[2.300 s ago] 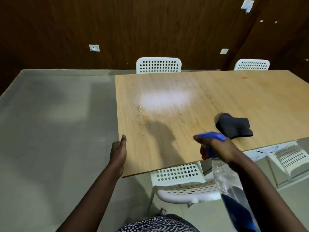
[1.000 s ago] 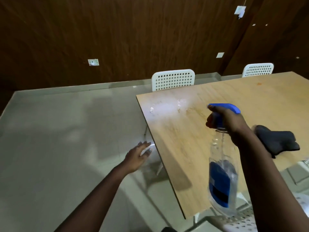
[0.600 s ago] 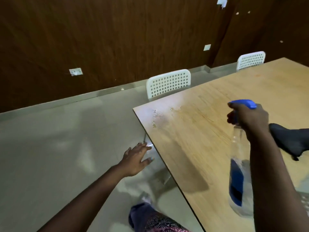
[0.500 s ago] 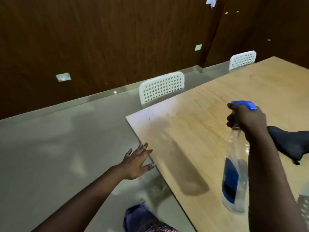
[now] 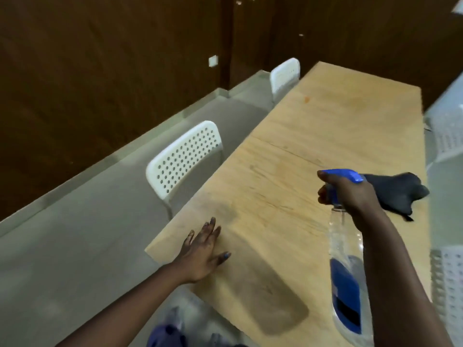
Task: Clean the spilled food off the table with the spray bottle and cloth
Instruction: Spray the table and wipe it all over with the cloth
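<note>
My right hand (image 5: 350, 194) grips the blue trigger head of the spray bottle (image 5: 347, 279), held above the desk (image 5: 288, 171); my left hand (image 5: 203, 251) lies flat with fingers spread near the desk's corner. The dark cloth (image 5: 395, 194) rests on the desk just beyond my right hand, well apart from the left.
</note>
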